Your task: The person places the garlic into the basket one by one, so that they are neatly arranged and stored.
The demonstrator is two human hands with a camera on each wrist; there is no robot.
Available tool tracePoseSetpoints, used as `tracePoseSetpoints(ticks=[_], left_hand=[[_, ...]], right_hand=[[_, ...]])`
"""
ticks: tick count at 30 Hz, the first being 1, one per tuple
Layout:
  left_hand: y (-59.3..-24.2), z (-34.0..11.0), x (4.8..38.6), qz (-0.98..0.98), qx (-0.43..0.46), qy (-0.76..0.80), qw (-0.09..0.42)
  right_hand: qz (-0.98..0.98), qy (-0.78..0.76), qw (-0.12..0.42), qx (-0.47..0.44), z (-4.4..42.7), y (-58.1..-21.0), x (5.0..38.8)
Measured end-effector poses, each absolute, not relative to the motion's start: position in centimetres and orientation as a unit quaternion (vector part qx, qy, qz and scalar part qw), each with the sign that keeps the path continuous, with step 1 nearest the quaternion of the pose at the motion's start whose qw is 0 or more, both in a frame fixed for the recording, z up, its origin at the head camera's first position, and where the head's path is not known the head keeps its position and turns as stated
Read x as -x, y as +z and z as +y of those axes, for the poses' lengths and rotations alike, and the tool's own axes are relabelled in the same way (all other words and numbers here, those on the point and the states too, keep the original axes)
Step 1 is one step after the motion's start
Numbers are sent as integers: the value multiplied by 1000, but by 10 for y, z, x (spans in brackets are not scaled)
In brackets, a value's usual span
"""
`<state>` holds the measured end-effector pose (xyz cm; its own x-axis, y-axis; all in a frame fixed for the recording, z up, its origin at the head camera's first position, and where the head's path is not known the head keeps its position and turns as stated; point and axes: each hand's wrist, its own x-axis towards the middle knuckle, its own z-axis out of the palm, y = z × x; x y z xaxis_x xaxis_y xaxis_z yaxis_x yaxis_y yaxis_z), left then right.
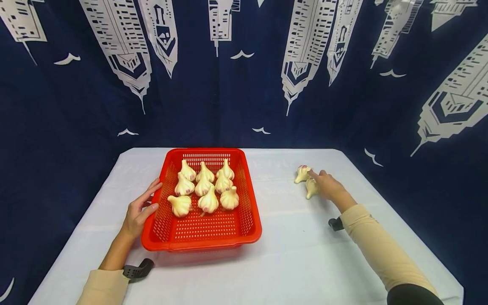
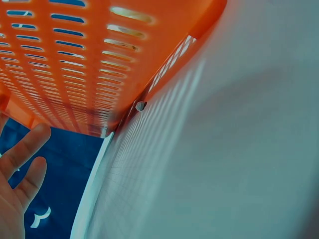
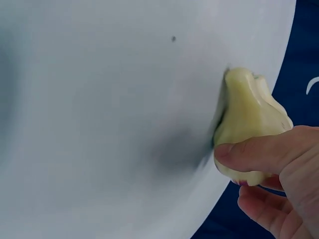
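A red plastic basket point(image 1: 213, 243) with slotted walls stands left of centre, holding several garlic bulbs point(image 1: 208, 201) in loose rows. Against its left rim rests my left hand point(image 1: 136, 214), with fingers extended and the thumb lower along the side. The left wrist view shows the basket's slotted wall point(image 2: 75, 64) beside the fingers point(image 2: 27, 149). Over on the right, my right hand point(image 1: 328, 186) pinches a garlic bulb point(image 1: 311, 188). In the right wrist view the thumb lies across that bulb point(image 3: 249, 114), other fingers curled below. A second bulb point(image 1: 303, 173) touches it from behind.
A white cloth covers the table point(image 1: 282, 254). Dark blue fabric point(image 1: 228, 97) with white building prints hangs behind and beside it. Each wrist carries a dark strapped device, such as the one on the left wrist point(image 1: 138, 270).
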<state>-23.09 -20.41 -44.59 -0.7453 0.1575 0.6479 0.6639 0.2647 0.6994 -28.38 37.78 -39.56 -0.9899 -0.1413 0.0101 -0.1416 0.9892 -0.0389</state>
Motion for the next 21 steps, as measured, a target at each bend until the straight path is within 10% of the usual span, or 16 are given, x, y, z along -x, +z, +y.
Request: tracePoseSetpoints(ticks=[21], left_hand=[[-445, -203, 231, -770, 262, -534, 233]], right_hand=[[-995, 68, 37, -64, 383, -398, 283]])
